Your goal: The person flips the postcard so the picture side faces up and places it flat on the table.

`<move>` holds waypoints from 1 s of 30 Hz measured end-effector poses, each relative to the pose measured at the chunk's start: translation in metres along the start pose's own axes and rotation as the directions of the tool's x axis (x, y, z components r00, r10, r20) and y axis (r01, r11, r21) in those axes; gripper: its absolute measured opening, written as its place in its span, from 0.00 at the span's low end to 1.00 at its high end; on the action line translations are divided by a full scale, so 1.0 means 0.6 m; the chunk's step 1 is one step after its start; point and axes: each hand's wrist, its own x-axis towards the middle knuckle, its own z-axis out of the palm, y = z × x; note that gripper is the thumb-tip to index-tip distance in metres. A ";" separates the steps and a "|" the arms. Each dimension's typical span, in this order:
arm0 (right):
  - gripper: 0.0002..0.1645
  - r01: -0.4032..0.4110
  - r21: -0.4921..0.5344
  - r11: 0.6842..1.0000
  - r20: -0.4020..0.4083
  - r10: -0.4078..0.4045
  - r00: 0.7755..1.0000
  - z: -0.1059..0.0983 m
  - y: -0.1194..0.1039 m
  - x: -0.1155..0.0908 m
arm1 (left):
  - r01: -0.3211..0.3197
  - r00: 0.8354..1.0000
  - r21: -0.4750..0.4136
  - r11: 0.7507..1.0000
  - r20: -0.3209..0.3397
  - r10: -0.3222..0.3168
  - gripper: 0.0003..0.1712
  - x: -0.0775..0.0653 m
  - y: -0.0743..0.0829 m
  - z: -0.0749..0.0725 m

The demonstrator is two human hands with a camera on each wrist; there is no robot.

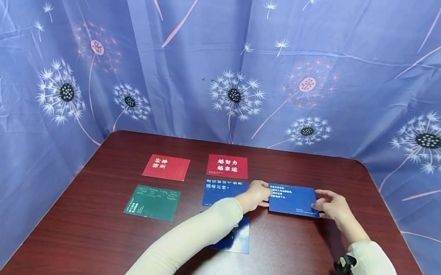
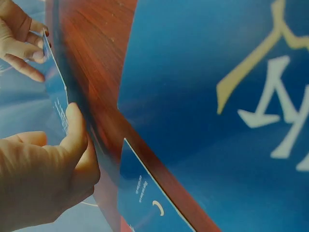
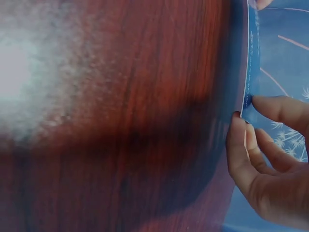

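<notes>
Both hands hold a blue card with white printed lines, at the right of the table. My left hand pinches its left edge, while the fingers and thumb of my right hand grip the opposite edge. In the left wrist view the card spans between the two hands. The right wrist view shows it nearly edge-on, with the right hand pinching its corner. Beside the left hand lies a second blue card. Another blue card is partly hidden under the left sleeve.
Two red cards, one on the left and one in the middle, lie toward the back of the dark wooden table. A green card lies at the left. Behind hangs a blue dandelion-patterned curtain.
</notes>
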 end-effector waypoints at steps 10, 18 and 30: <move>0.38 -0.052 -0.058 0.997 0.028 0.053 0.998 0.005 0.003 0.015 | 0.034 0.999 0.054 0.998 -0.013 -0.033 0.20 0.005 -0.006 0.005; 0.36 -0.054 -0.108 0.993 -0.003 0.054 0.999 0.011 -0.001 0.017 | 0.027 1.000 0.075 0.997 -0.016 -0.026 0.17 0.005 -0.007 0.006; 0.33 -0.052 -0.148 0.988 0.003 0.053 0.999 0.007 -0.005 0.015 | 0.001 0.999 0.087 0.996 -0.042 0.002 0.09 0.007 -0.005 0.008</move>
